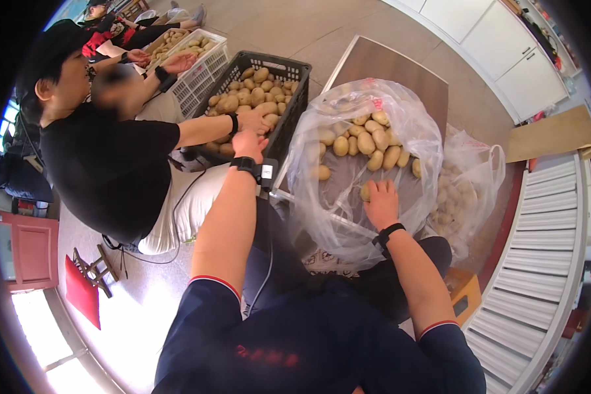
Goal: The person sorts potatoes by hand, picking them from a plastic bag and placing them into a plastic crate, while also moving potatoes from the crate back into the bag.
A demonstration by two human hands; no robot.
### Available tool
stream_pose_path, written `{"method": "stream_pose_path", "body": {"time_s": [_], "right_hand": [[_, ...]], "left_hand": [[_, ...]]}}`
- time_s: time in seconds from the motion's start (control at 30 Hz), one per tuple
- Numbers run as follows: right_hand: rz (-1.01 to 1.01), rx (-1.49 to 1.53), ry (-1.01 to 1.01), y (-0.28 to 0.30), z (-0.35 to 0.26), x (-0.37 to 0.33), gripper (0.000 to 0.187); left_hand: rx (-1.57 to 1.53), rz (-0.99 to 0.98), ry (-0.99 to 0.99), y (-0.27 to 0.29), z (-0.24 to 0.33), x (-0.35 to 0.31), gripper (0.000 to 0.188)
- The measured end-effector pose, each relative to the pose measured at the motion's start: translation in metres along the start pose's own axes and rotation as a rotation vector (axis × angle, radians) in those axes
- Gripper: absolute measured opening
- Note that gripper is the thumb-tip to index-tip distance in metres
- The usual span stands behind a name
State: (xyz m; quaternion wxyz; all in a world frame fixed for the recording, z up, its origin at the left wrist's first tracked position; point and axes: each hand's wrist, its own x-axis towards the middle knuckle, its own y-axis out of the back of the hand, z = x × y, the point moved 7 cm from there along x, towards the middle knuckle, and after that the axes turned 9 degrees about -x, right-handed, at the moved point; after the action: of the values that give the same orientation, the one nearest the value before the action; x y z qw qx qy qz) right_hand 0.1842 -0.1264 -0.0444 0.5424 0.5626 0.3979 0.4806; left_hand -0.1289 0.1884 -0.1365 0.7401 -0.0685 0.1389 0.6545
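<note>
My right hand (381, 206) is inside a large clear plastic bag (306, 138), its fingers closed around a potato (365, 192). More potatoes (365, 142) lie loose in the far part of the bag, which spreads open over a brown board-like surface (391, 62). To the left, my left hand (249, 144) reaches over the near right side of a black plastic crate (300, 98) full of potatoes (244, 96). Its fingers lie close to a co-worker's hand (259, 119) in the same crate. Whether my left fingers grip a potato is hidden.
A co-worker in a black shirt (105, 157) sits close on my left, another person farther back. White crates (207, 72) of potatoes stand beyond the black one. A second plastic bag (463, 190) of potatoes rests at right, near a white radiator (538, 243). A cable (177, 226) hangs at left.
</note>
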Motion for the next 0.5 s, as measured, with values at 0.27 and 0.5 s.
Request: {"method": "stream_pose_path", "body": {"time_s": [0.27,0.5], "right_hand": [[-0.090,0.057,-0.040,-0.016,0.007,-0.019,0.043],[-0.056,0.337,-0.171,-0.045,0.026,-0.016,0.049]], "left_hand": [[-0.523,0.026,0.224,-0.072,0.079,-0.090,0.028],[-0.425,-0.190,0.217,-0.117,0.091,-0.108,0.033]]}}
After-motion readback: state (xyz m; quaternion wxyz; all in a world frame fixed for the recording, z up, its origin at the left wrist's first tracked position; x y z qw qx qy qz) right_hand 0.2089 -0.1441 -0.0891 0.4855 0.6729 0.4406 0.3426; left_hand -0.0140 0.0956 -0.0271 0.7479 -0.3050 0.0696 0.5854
